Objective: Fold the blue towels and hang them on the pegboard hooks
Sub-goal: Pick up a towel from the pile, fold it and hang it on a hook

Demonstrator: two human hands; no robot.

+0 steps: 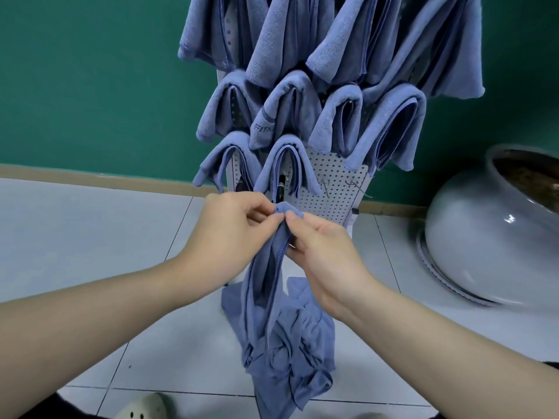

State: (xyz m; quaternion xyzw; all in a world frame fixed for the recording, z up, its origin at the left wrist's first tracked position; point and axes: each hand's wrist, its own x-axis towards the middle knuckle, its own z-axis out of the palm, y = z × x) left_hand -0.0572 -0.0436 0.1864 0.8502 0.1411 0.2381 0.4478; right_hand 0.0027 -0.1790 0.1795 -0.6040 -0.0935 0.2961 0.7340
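A loose blue towel (281, 334) hangs crumpled from both my hands down to the tiled floor. My left hand (230, 234) pinches its top corner from the left, and my right hand (326, 252) pinches the same edge from the right, thumbs almost touching. Behind them stands a white pegboard (329, 182) with several folded blue towels (290, 113) draped over its hooks in rows. Two bare metal hooks (358, 187) stick out of the board's lower right part.
A large pale round pot (484, 237) lies tilted on the floor at the right. A green wall with a tan skirting runs behind the board. A pale shoe (145, 406) shows at the bottom edge.
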